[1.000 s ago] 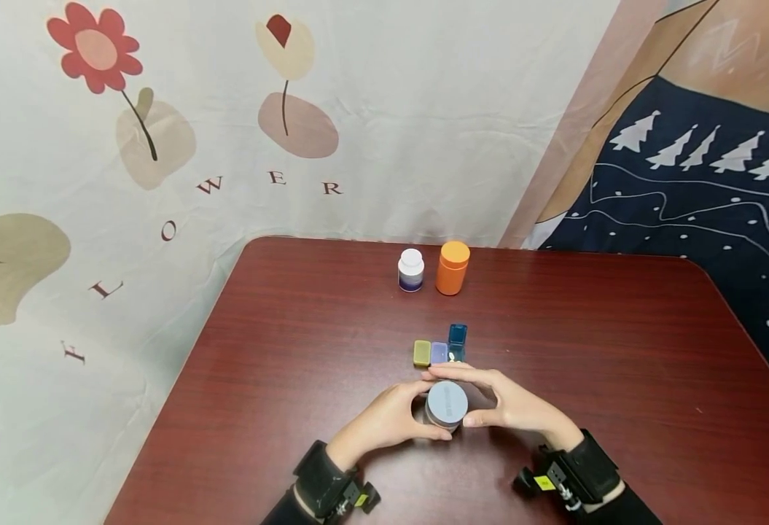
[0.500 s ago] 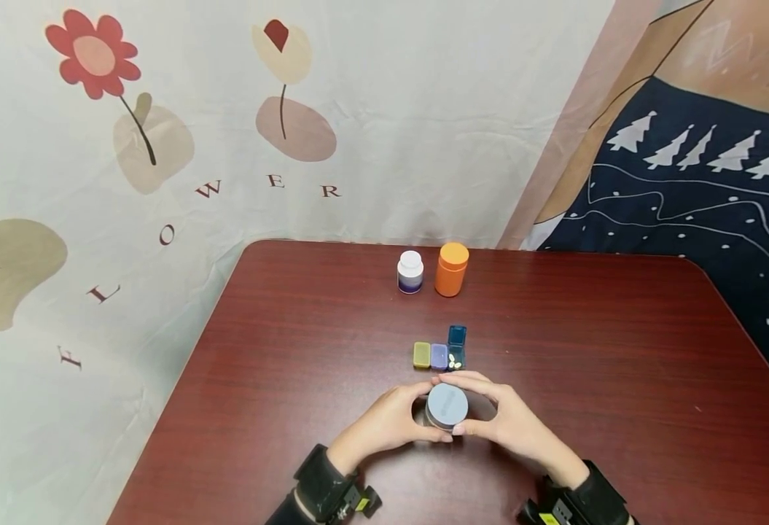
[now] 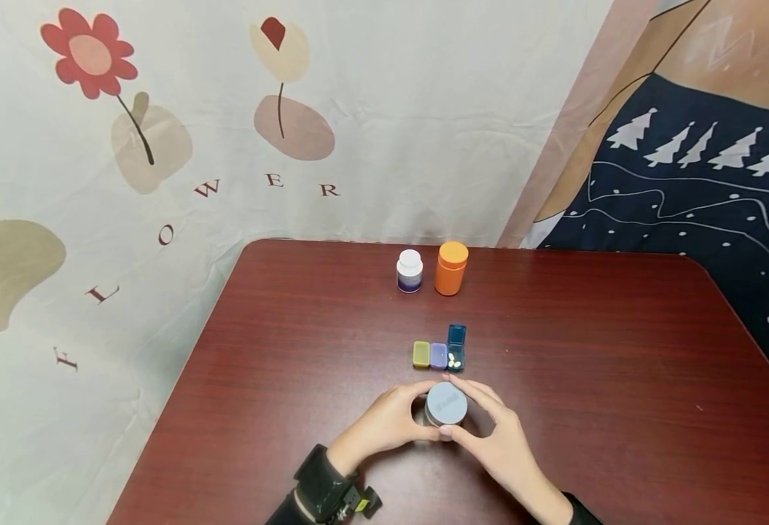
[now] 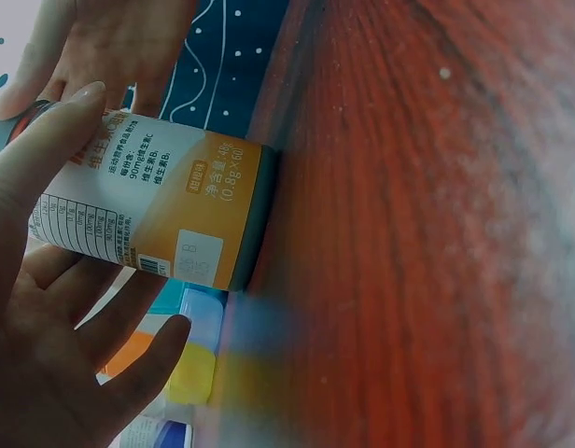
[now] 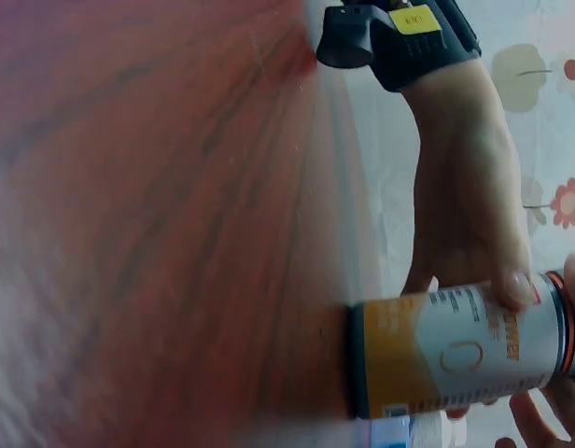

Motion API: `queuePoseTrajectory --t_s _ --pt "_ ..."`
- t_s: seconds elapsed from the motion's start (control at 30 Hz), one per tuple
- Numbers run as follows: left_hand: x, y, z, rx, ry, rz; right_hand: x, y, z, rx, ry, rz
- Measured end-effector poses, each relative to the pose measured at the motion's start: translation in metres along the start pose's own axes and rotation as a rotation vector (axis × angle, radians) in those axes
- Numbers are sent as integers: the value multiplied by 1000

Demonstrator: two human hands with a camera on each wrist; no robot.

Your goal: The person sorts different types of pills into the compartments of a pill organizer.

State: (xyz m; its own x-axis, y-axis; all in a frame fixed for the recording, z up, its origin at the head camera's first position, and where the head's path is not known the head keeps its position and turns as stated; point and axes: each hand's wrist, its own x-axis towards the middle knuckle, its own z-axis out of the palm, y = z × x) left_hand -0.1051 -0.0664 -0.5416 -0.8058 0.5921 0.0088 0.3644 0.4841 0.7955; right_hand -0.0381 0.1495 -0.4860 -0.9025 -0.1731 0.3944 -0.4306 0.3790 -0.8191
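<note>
A supplement bottle [image 3: 446, 402] with a grey lid stands upright near the front of the table. Its white and orange label [image 4: 166, 201] faces the left wrist camera. My left hand [image 3: 384, 421] holds the bottle's body, thumb on the near side and fingers round the far side. My right hand [image 3: 505, 437] grips the lid between thumb and fingers. Just beyond both hands lies a small pill box [image 3: 439, 355] with yellow-green, purple and dark teal compartments. The teal compartment's lid is up, and several pale pills [image 3: 455, 362] lie in it.
At the back of the table [image 3: 587, 350] stand a white bottle [image 3: 410, 271] with a purple base and an orange bottle [image 3: 452, 268]. A pale flower-printed cloth [image 3: 384, 109] hangs behind, with a dark blue tree-printed cloth [image 3: 705, 197] to the right.
My right hand has turned round the lid, its wrist swinging down and nearer, its thumb moving left. The left hand and bottle stay nearly still. The pills have come into fuller view.
</note>
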Motion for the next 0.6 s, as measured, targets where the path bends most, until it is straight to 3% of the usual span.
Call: queuePoseTrajectory --t_s 0.1,0.17,0.3,0.4,0.6 --pt "3 -7 5 1 -5 -13 5 6 -6 11 -55 -45" --pt "4 -8 6 -8 -4 -14 12 11 -13 44 -149 -59" --pt "4 -8 6 -8 6 -12 33 22 -32 307 -487 -47" --pt "1 2 1 -9 14 -4 53 30 -42 435 -705 -28" --pt "-5 27 -15 -3 9 63 79 41 -44 470 -866 -55"
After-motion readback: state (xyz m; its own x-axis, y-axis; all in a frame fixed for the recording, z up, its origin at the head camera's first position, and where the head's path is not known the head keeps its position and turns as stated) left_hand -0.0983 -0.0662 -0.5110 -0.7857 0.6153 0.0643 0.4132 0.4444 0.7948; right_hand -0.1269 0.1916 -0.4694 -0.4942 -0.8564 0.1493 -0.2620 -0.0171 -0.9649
